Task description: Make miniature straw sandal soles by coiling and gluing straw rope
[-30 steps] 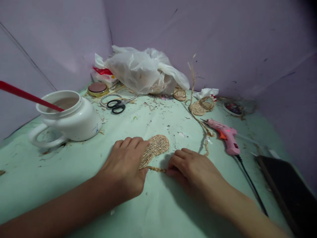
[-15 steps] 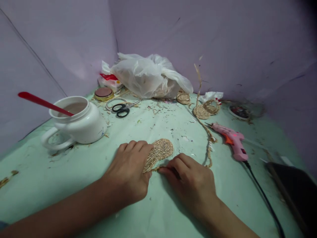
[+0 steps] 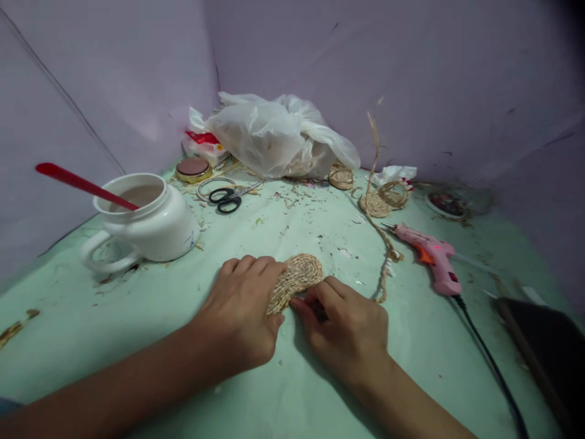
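A coiled sole-shaped piece of braided straw (image 3: 299, 273) lies on the pale green tabletop. Over its left part, my left hand (image 3: 244, 305) is closed, fingers across the top and thumb at the near edge, hiding that end. My right hand (image 3: 345, 320) pinches the straw braid at the near edge of the piece; the pinched stretch is mostly covered by the fingers. Behind the right hand the loose straw braid (image 3: 382, 281) runs up the table toward the wall. A pink glue gun (image 3: 429, 253) with an orange trigger lies to the right, its red light showing.
A white mug (image 3: 158, 228) with a red stick (image 3: 82, 183) in it stands at left. Black-handled scissors (image 3: 228, 198), a round tin (image 3: 192, 169) and a plastic bag (image 3: 283, 137) are behind. More straw pieces (image 3: 377, 204) sit near the wall; a dark flat object (image 3: 539, 347) is at right.
My right hand has moved slightly up and left, closer to the straw piece, and the braid at its edge now shows less. My left hand keeps its hold. The view has shifted slightly.
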`<state>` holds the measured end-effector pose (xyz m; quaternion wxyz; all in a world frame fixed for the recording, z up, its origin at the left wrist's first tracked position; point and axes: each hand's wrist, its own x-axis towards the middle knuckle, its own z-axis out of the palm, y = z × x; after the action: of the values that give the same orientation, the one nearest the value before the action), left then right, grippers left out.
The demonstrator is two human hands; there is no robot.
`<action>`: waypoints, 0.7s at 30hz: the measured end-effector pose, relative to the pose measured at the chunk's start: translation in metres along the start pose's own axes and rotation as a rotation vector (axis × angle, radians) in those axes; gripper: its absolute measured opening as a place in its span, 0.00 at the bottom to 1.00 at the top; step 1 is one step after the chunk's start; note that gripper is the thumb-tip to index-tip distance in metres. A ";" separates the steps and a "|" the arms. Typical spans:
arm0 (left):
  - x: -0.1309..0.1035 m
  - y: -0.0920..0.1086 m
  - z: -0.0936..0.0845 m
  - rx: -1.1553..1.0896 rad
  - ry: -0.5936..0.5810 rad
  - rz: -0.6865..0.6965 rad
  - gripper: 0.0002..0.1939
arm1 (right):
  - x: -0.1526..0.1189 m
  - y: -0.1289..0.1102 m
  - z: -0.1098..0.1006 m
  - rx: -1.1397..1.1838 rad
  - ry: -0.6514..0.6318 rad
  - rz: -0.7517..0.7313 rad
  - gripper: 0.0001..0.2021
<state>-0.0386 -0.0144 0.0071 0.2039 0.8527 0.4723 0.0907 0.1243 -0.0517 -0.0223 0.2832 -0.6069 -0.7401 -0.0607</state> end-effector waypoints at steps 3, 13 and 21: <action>0.001 0.003 0.000 0.013 0.014 -0.024 0.24 | 0.000 0.000 0.000 0.014 -0.017 0.029 0.10; 0.006 0.004 0.004 0.046 0.073 -0.031 0.22 | 0.001 0.000 0.001 0.015 -0.029 0.123 0.12; 0.008 0.000 0.002 0.050 0.052 -0.024 0.25 | -0.003 0.007 -0.009 -0.058 0.040 -0.040 0.10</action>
<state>-0.0337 -0.0081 0.0049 0.1712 0.8492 0.4897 0.0986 0.1344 -0.0566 -0.0180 0.2788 -0.5988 -0.7442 -0.0999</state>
